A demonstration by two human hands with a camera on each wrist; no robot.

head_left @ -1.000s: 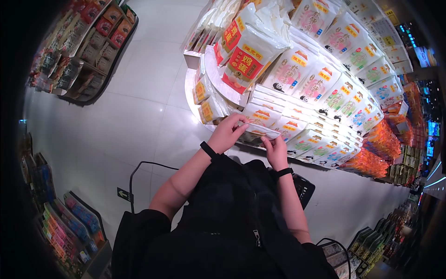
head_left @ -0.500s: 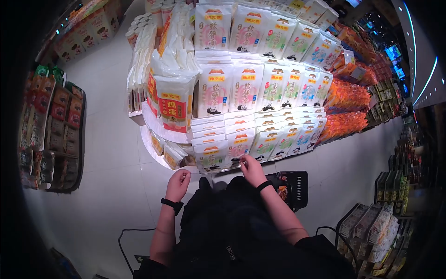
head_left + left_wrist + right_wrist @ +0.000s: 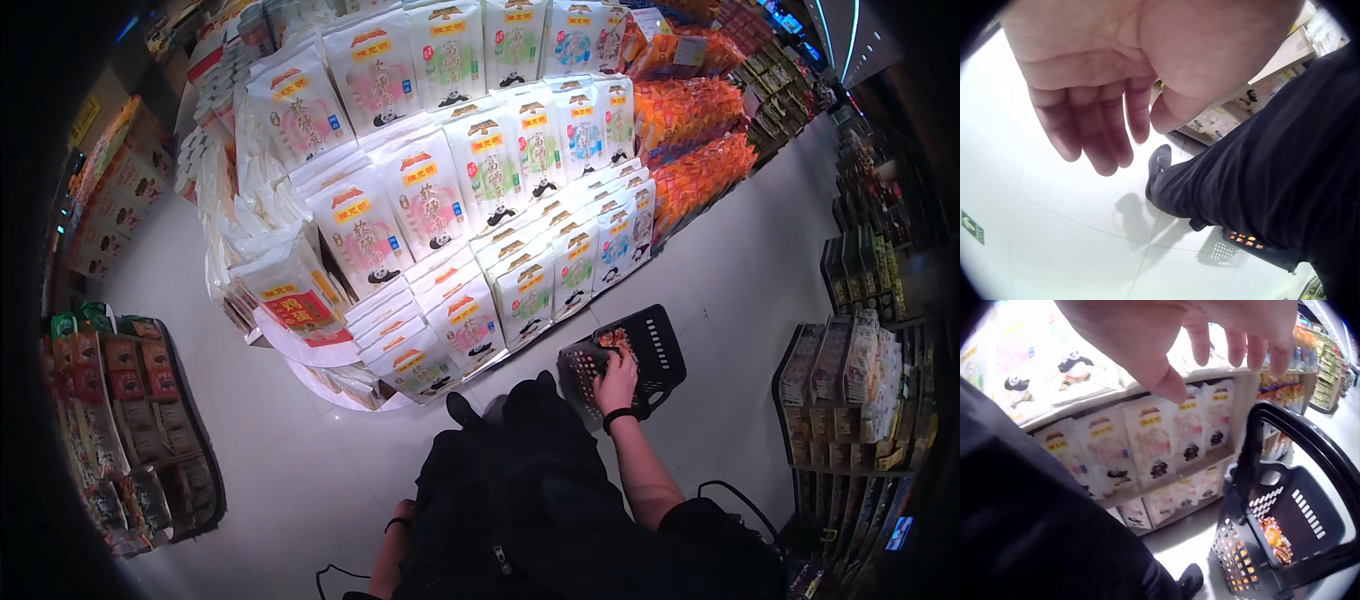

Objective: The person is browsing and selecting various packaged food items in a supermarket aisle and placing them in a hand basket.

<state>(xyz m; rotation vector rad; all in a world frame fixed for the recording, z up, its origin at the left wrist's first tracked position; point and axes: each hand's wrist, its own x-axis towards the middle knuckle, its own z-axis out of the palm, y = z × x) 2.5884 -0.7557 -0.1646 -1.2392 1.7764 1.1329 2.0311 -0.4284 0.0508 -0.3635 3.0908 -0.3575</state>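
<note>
In the right wrist view, the right hand (image 3: 1210, 331) is spread with its fingers apart and nothing in them, above and left of the raised handle (image 3: 1310, 434) of a black basket (image 3: 1329, 506). Orange packets (image 3: 1274, 540) lie inside the basket. The head view has the right hand (image 3: 615, 385) over the basket (image 3: 660, 345) on the floor. Hanging low beside the body, the left hand (image 3: 1104, 81) has relaxed fingers and holds nothing in the left wrist view; the head view shows it partly, at the dark clothing's edge.
A display of white packages (image 3: 430, 200) fills shelves in front of the person, with a red-labelled bag (image 3: 300, 300) at its left corner and orange bags (image 3: 700, 170) at its right. Other shelves stand left (image 3: 150, 420) and right (image 3: 840, 400). A shoe (image 3: 1159, 165) is on the tiled floor.
The hands have left the front of the packages: the right has moved right and down over the basket, the left down beside the body. The view has shifted, with the basket now fully in sight.
</note>
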